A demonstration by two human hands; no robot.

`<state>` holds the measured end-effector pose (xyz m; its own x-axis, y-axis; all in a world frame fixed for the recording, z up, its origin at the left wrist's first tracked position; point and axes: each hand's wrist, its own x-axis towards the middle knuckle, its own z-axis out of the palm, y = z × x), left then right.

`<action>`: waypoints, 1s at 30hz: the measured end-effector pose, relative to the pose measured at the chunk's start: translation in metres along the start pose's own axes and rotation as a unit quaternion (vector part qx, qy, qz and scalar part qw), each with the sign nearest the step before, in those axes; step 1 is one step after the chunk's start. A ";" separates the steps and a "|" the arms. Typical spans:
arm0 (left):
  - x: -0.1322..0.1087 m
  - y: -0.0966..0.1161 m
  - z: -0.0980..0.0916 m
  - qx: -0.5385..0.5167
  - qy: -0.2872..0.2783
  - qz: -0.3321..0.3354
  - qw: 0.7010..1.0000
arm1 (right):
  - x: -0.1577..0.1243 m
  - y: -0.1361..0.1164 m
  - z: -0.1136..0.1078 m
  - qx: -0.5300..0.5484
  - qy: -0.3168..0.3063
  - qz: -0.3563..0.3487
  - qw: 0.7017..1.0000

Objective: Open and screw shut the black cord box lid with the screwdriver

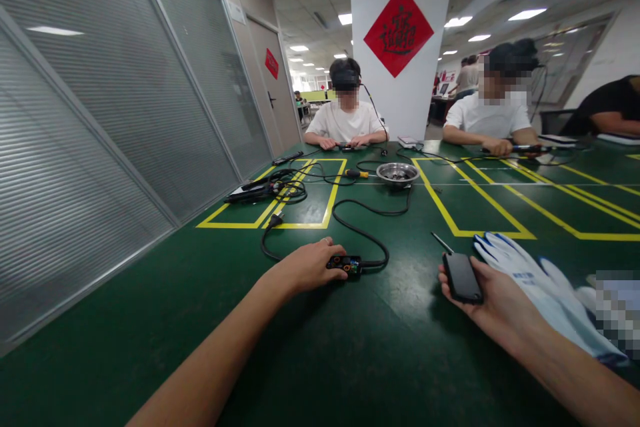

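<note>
My left hand (314, 263) rests on the table with its fingers around an opened black electrical box (353, 265). Bare electronic parts show inside it, and a black cable (377, 240) runs from its right end. My right hand (493, 287), palm up, holds a black rectangular plastic cover (464, 278) with rounded corners. Behind this cover a thin metal shaft (443, 242) pokes out; whether I hold it too is hidden. White and blue work gloves (543, 287) lie just right of that hand. A cord with a plug (276, 219) lies beyond my left hand.
A metal bowl (398, 174) with small dark parts stands mid-table, beside a yellow-handled screwdriver (356, 174). Tangled black cables and devices (273, 187) lie to the left. Yellow tape (327, 207) marks the green table (320, 360). Two people work across from me.
</note>
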<state>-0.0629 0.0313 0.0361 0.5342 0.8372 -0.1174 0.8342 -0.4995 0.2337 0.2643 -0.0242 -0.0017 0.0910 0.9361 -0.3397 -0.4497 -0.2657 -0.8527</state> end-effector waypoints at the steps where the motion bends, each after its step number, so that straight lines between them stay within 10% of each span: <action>1: 0.000 0.000 -0.001 -0.006 -0.003 0.006 1.000 | 0.006 -0.002 0.001 -0.026 0.006 -0.001 1.000; 8: 0.003 0.006 -0.004 -0.036 0.073 0.018 0.997 | 0.061 -0.014 0.017 -0.305 0.059 -0.096 0.946; 18: 0.005 0.008 -0.008 -0.017 0.268 0.010 0.963 | 0.087 0.022 0.043 -0.665 0.047 -0.345 0.660; 25: 0.009 0.009 0.001 -0.007 0.296 -0.008 0.955 | 0.056 0.019 0.059 -0.718 0.046 -0.419 0.553; 30: 0.012 0.013 0.007 0.013 0.325 -0.036 0.945 | 0.007 0.037 0.094 -0.712 -0.103 -0.458 0.523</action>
<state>-0.0446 0.0330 0.0313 0.2852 0.8255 0.4871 0.8728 -0.4336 0.2238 0.1645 -0.0058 0.0019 -0.4739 0.7869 0.3954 0.8289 0.5501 -0.1014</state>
